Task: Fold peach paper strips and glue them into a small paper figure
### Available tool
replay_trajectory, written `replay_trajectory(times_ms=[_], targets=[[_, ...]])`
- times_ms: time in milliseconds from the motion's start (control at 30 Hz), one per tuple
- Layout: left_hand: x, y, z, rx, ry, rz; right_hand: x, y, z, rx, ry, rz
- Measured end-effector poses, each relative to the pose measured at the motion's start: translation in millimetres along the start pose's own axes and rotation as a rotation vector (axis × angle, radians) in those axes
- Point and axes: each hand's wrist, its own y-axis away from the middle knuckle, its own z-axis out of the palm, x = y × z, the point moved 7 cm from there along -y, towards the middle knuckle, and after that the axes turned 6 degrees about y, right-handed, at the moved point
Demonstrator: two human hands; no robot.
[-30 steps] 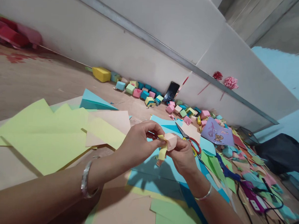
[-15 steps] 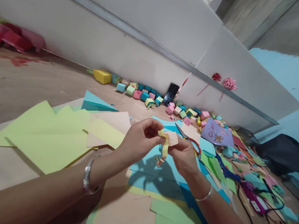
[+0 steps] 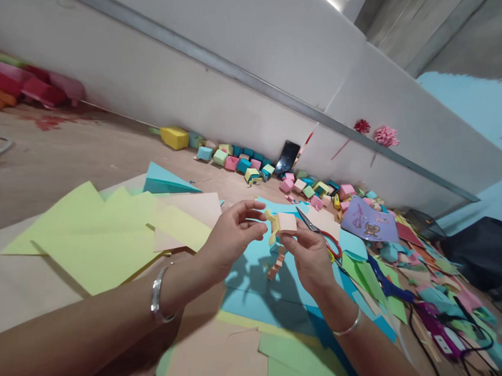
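Observation:
Both my hands are raised over a blue paper sheet (image 3: pixel 254 289) on the floor. My right hand (image 3: pixel 310 258) pinches a small folded paper piece (image 3: pixel 283 223), peach with a yellow strip on its left side. My left hand (image 3: pixel 234 237) is right beside it, thumb and forefinger curled towards the yellow strip. A short folded peach chain (image 3: pixel 274 266) hangs or lies just below the piece. Silver bangles sit on both wrists.
Large green sheets (image 3: pixel 101 236) and peach sheets (image 3: pixel 191 207) lie to the left. Red-handled scissors (image 3: pixel 322 234) lie right of my hands. Several small coloured paper boxes (image 3: pixel 252 165) line the wall, with a phone (image 3: pixel 288 156) leaning there. Scraps and cables (image 3: pixel 437 332) clutter the right.
The camera view shifted slightly. My hands turned the folded piece; the yellow strip that hung down is now tucked against its left side, and my left fingers loosened a little.

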Motion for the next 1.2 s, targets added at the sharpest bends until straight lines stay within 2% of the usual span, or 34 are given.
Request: replay_trajectory(times_ms=[100,167,300,400,533,600,700,767,800,867,967,1100,1200], targets=[[-3,0,-6.2,0.093,0.014,-0.023,-2,-2,-2,0.009,0.025,-0.020],[-7,1,-5.5,0.092,0.049,-0.077,-7,-2,-5,0.025,0.101,-0.067],[-19,3,2.9,-0.020,0.150,-0.245,-27,1,-4,0.053,0.400,-0.273],[-29,6,10.3,-0.150,0.253,-0.375,-41,8,3,0.037,0.564,-0.420],[-26,3,15.0,-0.312,0.354,-0.377,-63,14,0,0.029,0.596,-0.524],[-24,0,10.6,-0.302,0.365,-0.379,-79,16,-10,0.083,0.599,-0.577],[-25,-7,-0.4,-0.221,0.330,-0.403,-103,16,-32,0.202,0.661,-0.614],[-26,-13,-8.4,-0.151,0.305,-0.395,-113,14,-44,0.223,0.695,-0.623],[-28,-16,-12.2,-0.110,0.309,-0.391,-114,14,-45,0.180,0.719,-0.625],[-32,-20,-16.8,-0.052,0.353,-0.396,-110,15,-41,0.002,0.789,-0.630],[-39,-23,-15.7,-0.050,0.430,-0.431,-90,25,-30,-0.250,0.941,-0.629],[-46,-23,-13.0,-0.071,0.346,-0.459,-52,42,-17,-0.398,1.117,-0.643],[-49,-21,-13.4,-0.058,0.245,-0.464,-19,52,0,-0.477,1.219,-0.750]])
